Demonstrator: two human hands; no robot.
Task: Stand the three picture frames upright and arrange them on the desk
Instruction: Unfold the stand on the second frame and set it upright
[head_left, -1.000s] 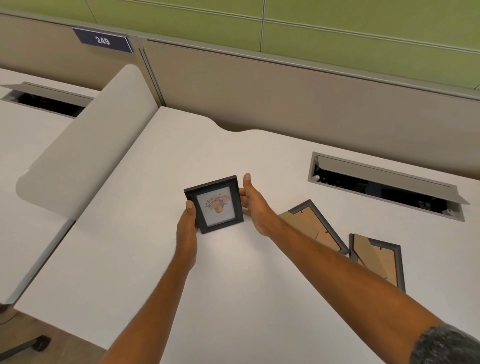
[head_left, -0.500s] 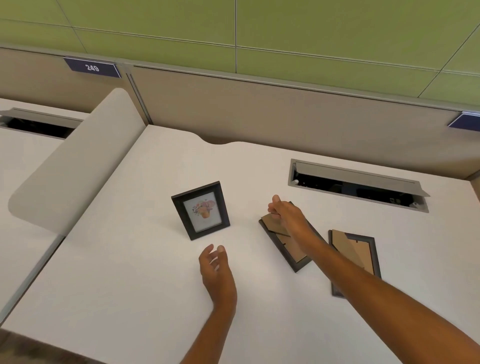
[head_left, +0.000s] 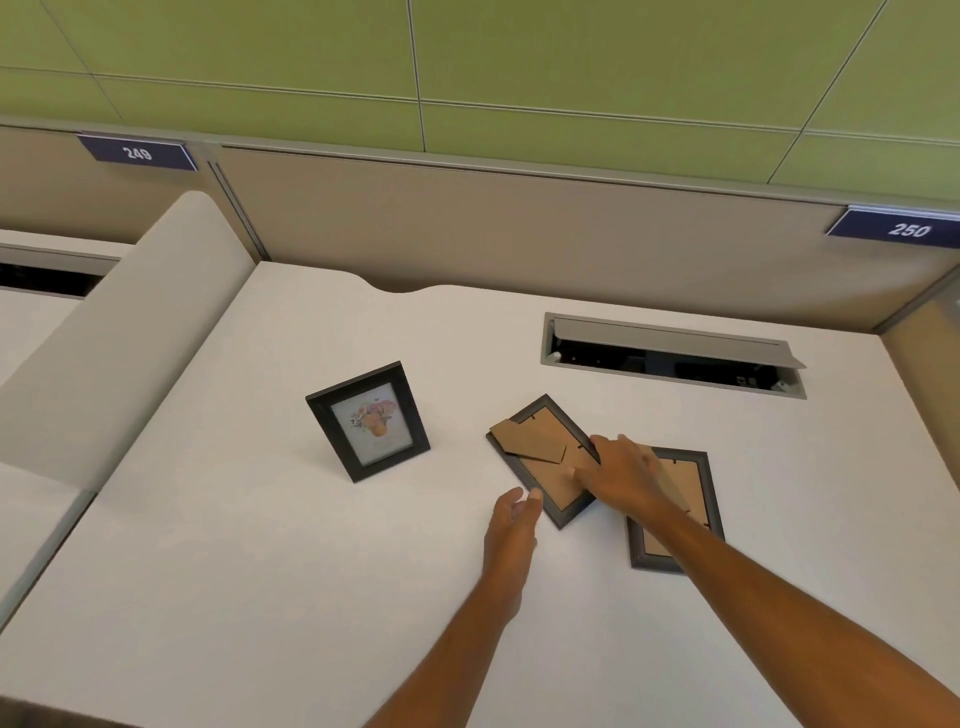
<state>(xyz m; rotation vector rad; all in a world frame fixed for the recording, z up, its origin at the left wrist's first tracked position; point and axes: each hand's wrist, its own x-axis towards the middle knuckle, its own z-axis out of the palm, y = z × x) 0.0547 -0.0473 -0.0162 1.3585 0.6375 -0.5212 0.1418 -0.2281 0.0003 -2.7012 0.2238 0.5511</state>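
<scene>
white desk (head_left: 260, 571), beige partition (head_left: 519, 234) (green wall (head_left: 519, 52) above)

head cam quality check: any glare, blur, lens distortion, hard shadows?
Head view: soft, even light; only a faint shadow beside the upright frame, no glare on its glass. Wide-angle bend shows in the partition top and desk edges. Slight softness on the right hand and left hand; the face-down frame stays legible.

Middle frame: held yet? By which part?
Not lifted. Right hand rests on the middle frame's right edge and backing; left hand is open at its near corner.
</scene>
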